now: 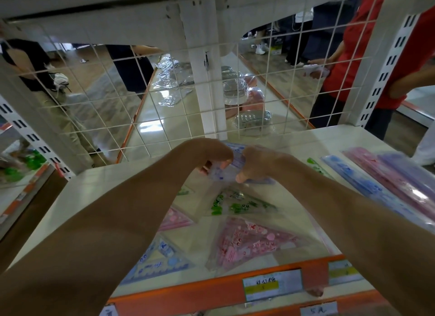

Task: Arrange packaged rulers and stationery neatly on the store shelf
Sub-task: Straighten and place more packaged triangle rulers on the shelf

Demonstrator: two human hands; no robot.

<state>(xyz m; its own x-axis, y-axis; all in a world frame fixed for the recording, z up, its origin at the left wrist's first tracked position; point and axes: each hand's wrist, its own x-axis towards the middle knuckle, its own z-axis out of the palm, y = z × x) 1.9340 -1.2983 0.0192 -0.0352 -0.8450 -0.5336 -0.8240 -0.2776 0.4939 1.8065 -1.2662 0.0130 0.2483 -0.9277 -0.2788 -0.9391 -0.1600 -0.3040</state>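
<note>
Orange edging with price labels runs along the front lip of the shelf. Just behind it lie the loose triangle packs: a blue one at the front left, a large pink one beside it, a smaller pink one partly under the left forearm, and a green one further in. These lie at different angles with gaps and overlaps, so this middle patch looks unsorted. Above it, toward the back of the shelf, the left hand and right hand meet on a blue-printed pack. Each pinches one end between thumb and curled fingers, and the pack appears to be held slightly off the surface rather than lying on it. To the right the long ruler packs sit side by side in a fairly even slanted row: green, blue, pink and purple. That part seems done. My judgement is that the job is about midway: the long rulers are lined up, the held pack needs a place, and the triangles need squaring into a row. Behind the hands a white wire grid closes the back, and through it show another shelf of clear-wrapped goods and a person in red.
</note>
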